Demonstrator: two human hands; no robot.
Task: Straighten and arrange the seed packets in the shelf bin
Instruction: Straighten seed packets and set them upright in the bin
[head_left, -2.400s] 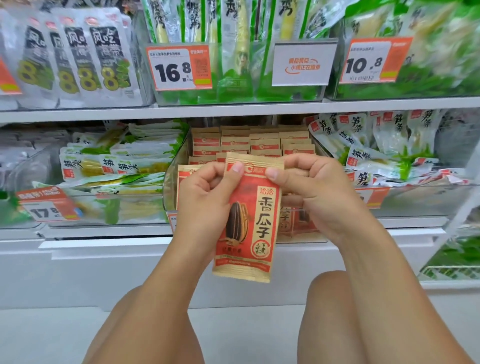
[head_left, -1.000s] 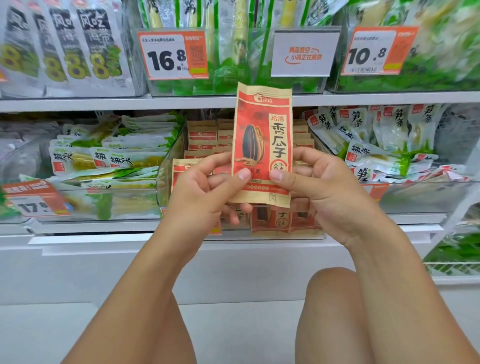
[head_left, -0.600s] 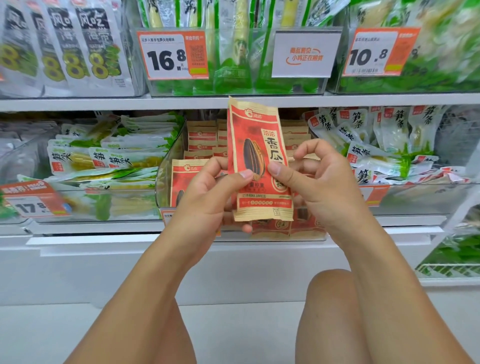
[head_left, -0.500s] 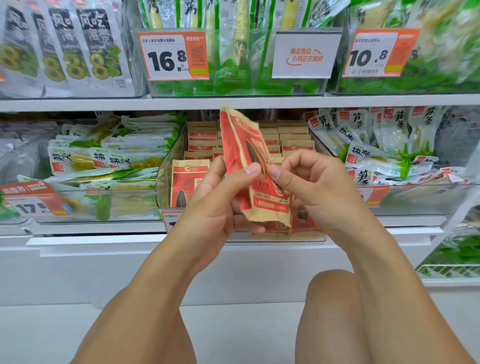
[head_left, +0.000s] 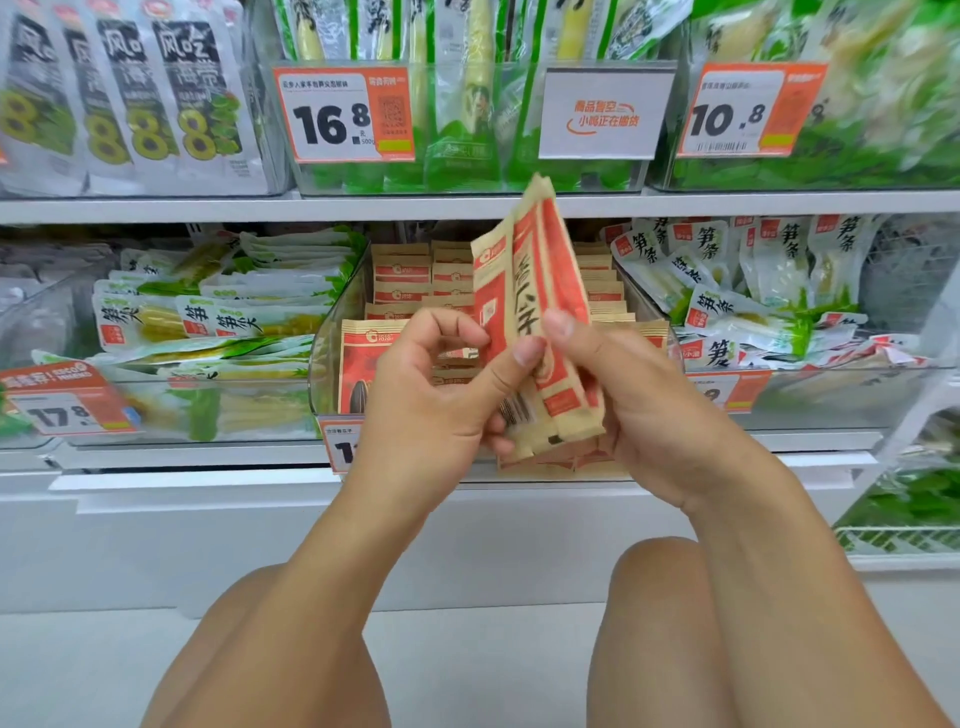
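- Shop shelving (head_left: 467, 205) filled the background, white, with clear bins of packaged snacks on two levels and price tags (head_left: 345, 114) clipped along the fronts; pale floor below.
- The shelf bin (head_left: 324, 332) for the seeds sat in the middle of the lower shelf. Rows of red-and-tan seed packets (head_left: 400, 273) stood upright at its back; one more (head_left: 361, 371) leaned against the front left wall, face outward.
- One packet (head_left: 535, 306) was held up in front of the bin, clear of it, turned nearly edge-on to the camera and tipped slightly right at the top. Judged: it was mid-turn, being oriented to match the rows before going in.
- Left hand (head_left: 441, 395): grip pinching the packet's lower left edge, thumb on the near side, the other fingers curled behind.
- Right hand (head_left: 623, 395): thumb pressed on the packet's near face, fingers wrapped out of sight behind its lower part; grip closed on it.
- Both forearms rose from below, wrists close together; bare knees showed beneath, suggesting a crouch.
- Bamboo-shoot packs (head_left: 727, 280) lay loosely heaped in the neighbouring bins on both sides.
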